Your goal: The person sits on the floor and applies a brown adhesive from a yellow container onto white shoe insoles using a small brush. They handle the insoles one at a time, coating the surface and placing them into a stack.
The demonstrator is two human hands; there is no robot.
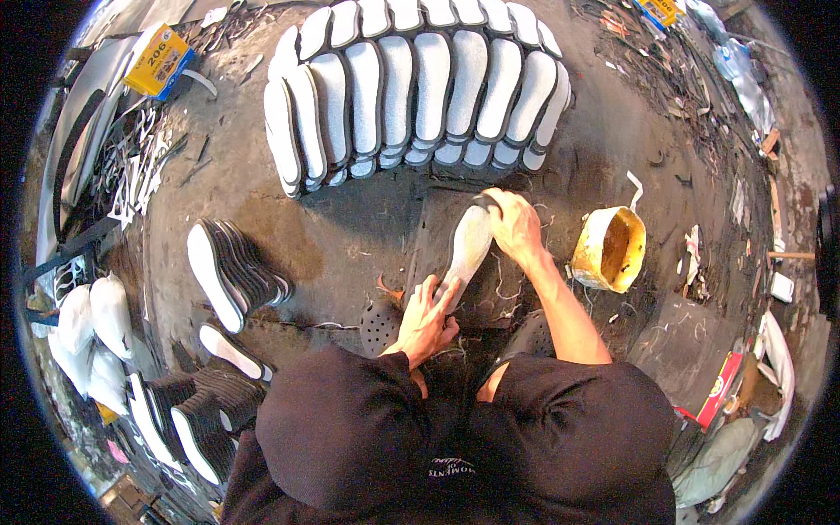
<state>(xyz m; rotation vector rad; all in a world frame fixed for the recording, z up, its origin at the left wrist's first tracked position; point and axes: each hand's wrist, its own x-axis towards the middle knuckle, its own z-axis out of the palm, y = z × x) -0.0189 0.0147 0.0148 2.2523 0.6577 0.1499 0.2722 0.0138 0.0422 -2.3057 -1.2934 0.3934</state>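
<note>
A shoe sole [471,243] with a white upper face and a dark edge lies slanted in front of me, over a dark board [516,289] on the ground. My right hand [514,226] grips its far end, the fingers curled around the dark tip. Lower down, my left hand [423,322] holds the near end, with fingers across the white face; that end is partly hidden. Beyond my hands stand rows of similar white-faced soles [431,86], stacked overlapping in an arc.
To the left, a leaning stack of soles [229,271] and a single sole [234,352] lie near more stacks [203,418]. A yellowish pot [609,249] with brown contents stands at right. Scraps [140,166] and a yellow-blue box [158,61] lie at far left.
</note>
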